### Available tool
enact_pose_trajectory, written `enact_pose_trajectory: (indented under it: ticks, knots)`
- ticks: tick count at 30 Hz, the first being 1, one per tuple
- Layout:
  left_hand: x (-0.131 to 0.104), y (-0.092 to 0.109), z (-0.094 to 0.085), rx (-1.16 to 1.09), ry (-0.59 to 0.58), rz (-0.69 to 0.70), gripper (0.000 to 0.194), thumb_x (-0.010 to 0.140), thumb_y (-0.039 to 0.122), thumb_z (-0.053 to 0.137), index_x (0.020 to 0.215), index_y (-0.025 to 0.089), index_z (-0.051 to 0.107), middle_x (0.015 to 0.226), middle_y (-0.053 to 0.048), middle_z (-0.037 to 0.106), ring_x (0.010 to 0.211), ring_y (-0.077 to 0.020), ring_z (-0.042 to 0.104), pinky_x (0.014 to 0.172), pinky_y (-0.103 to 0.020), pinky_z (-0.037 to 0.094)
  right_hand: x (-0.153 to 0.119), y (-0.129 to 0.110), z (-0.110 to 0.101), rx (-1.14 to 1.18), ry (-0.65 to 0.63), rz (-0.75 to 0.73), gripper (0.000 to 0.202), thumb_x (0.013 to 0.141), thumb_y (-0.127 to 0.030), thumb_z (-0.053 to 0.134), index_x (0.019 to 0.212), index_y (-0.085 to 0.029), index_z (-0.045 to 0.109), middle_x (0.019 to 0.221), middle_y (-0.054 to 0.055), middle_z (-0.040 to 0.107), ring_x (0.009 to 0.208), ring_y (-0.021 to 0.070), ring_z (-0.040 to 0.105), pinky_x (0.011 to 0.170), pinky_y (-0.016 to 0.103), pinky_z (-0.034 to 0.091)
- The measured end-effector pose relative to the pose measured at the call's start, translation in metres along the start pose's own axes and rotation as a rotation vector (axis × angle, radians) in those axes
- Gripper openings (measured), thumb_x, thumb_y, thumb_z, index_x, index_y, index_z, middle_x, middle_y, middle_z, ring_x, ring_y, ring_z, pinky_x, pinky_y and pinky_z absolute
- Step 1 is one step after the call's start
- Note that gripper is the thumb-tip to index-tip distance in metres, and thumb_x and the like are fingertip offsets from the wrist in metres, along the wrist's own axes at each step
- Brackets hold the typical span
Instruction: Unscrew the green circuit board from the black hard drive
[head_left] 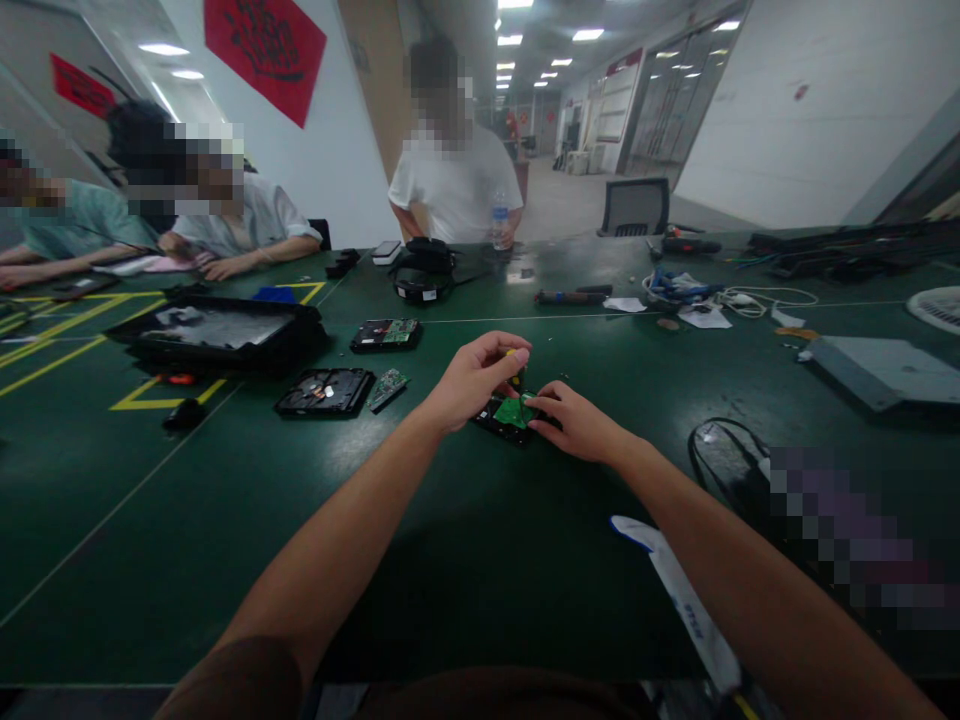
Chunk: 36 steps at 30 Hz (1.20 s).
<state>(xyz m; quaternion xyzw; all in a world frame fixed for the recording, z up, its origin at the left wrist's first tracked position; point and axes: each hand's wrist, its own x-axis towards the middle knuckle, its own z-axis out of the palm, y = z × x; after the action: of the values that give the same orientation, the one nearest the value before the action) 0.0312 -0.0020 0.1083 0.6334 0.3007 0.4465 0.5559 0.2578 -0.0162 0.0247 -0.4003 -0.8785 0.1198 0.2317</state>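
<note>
A small black hard drive with a green circuit board [513,412] lies on the table in front of me. My left hand [480,372] is closed round the yellow-and-black handle of a screwdriver [516,372], held upright with its shaft pointing down at the board. From the right, my right hand [574,422] grips the drive's edge, its fingertips close to the screwdriver's shaft. Left of my hands lie a black drive casing [325,391], a loose green circuit board [388,389] and another drive with its board showing [385,335].
A large black tray [217,335] stands at the left. Further back are a black bag [426,268], a dark tool [574,297] and tangled cables [686,290]. A grey metal box [885,372] sits at the right. Several people sit or stand across the table.
</note>
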Motion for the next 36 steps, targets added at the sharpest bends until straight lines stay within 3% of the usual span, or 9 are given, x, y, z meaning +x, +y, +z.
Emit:
enact_pose_trajectory:
  ticks: [5, 8, 14, 19, 23, 29, 36]
  knots:
    - [-0.0005, 0.0004, 0.0028, -0.190, -0.015, -0.051, 0.021, 0.095, 0.034, 0.066, 0.106, 0.017, 0.063, 0.106, -0.010, 0.071, 0.102, -0.0220, 0.067, 0.073, -0.032, 0.061, 0.0005, -0.0015, -0.0024, -0.004, -0.014, -0.001, 0.041, 0.099, -0.038, 0.062, 0.136, -0.022, 0.066, 0.122, 0.015, 0.059, 0.105, 0.0271, 0.062, 0.094, 0.049, 0.056]
    - [0.0001, -0.0005, 0.0029, -0.129, -0.008, -0.036, 0.021, 0.096, 0.037, 0.064, 0.102, 0.017, 0.068, 0.108, -0.009, 0.070, 0.097, -0.0192, 0.066, 0.070, -0.028, 0.058, 0.0007, -0.0007, -0.0018, -0.022, -0.020, 0.007, 0.043, 0.099, -0.040, 0.061, 0.137, -0.020, 0.065, 0.122, 0.015, 0.058, 0.105, 0.0270, 0.062, 0.094, 0.048, 0.057]
    - [0.0002, -0.0005, 0.0003, 0.123, 0.018, 0.010, 0.030, 0.090, 0.046, 0.072, 0.102, 0.018, 0.074, 0.086, -0.002, 0.065, 0.069, -0.0108, 0.056, 0.058, -0.021, 0.047, 0.0002, 0.0013, 0.0003, -0.014, -0.005, 0.003, 0.041, 0.099, -0.039, 0.062, 0.135, -0.022, 0.066, 0.122, 0.014, 0.059, 0.103, 0.0262, 0.063, 0.093, 0.048, 0.057]
    - [-0.0008, 0.0010, 0.0032, -0.052, 0.017, -0.050, 0.033, 0.091, 0.040, 0.073, 0.112, 0.017, 0.064, 0.099, -0.008, 0.071, 0.084, -0.0170, 0.067, 0.061, -0.024, 0.053, 0.0010, -0.0006, -0.0019, -0.011, -0.020, 0.004, 0.041, 0.099, -0.039, 0.061, 0.136, -0.022, 0.066, 0.123, 0.015, 0.059, 0.105, 0.0270, 0.062, 0.095, 0.050, 0.057]
    - [-0.0009, 0.0000, 0.0062, -0.189, 0.007, -0.072, 0.026, 0.093, 0.037, 0.071, 0.104, 0.018, 0.059, 0.107, -0.011, 0.073, 0.099, -0.0222, 0.070, 0.068, -0.029, 0.059, 0.0015, -0.0022, -0.0034, -0.034, -0.041, 0.016, 0.044, 0.100, -0.039, 0.060, 0.139, -0.022, 0.064, 0.124, 0.015, 0.059, 0.107, 0.0275, 0.062, 0.096, 0.050, 0.056]
    - [-0.0004, 0.0005, 0.0017, -0.095, 0.003, -0.048, 0.021, 0.095, 0.036, 0.065, 0.101, 0.018, 0.073, 0.105, -0.008, 0.069, 0.095, -0.0193, 0.064, 0.068, -0.027, 0.059, 0.0008, -0.0004, -0.0015, -0.025, -0.018, 0.006, 0.041, 0.099, -0.040, 0.062, 0.136, -0.022, 0.066, 0.122, 0.015, 0.059, 0.103, 0.0267, 0.063, 0.093, 0.049, 0.057]
    - [-0.0002, 0.0006, 0.0007, -0.224, 0.002, -0.102, 0.020, 0.101, 0.037, 0.058, 0.105, 0.018, 0.062, 0.100, -0.010, 0.073, 0.092, -0.0206, 0.070, 0.071, -0.034, 0.061, 0.0011, -0.0021, -0.0035, -0.014, -0.032, 0.008, 0.042, 0.099, -0.040, 0.061, 0.136, -0.021, 0.065, 0.123, 0.015, 0.059, 0.106, 0.0274, 0.062, 0.094, 0.049, 0.056]
